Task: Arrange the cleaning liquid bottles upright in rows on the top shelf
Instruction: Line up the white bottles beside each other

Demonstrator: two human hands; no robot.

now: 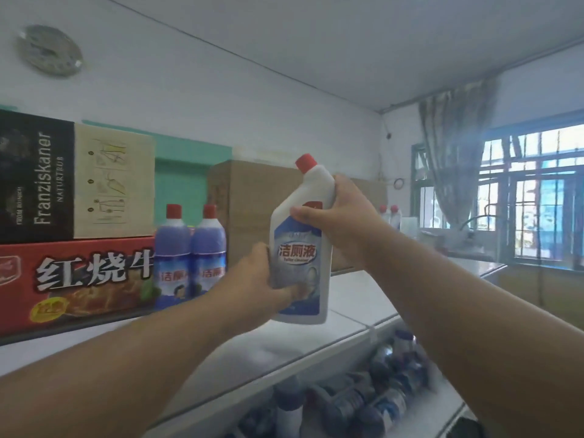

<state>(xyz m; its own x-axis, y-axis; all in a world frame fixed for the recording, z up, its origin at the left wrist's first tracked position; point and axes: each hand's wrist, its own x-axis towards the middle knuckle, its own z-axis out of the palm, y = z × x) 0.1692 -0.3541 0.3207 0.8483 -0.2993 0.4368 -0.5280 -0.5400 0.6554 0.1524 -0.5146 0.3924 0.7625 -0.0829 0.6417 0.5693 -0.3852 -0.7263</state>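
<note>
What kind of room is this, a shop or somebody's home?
Probably a small shop's stockroom or store area: printed cartons are stacked on the top shelf, matching blue cleaner bottles stand beside them, and many more bottles fill the shelf below.

I read: white bottle (300, 245), "洁厕液" (small "Toilet cleaner" beneath); black carton (36, 178), "Franziskaner NATURTRÜB"; red carton (76, 279), "红烧牛".

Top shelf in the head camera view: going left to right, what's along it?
Red carton with a black Franziskaner box on top → two blue bottles → white toilet cleaner bottle, held in both hands → brown cardboard box behind.
</note>
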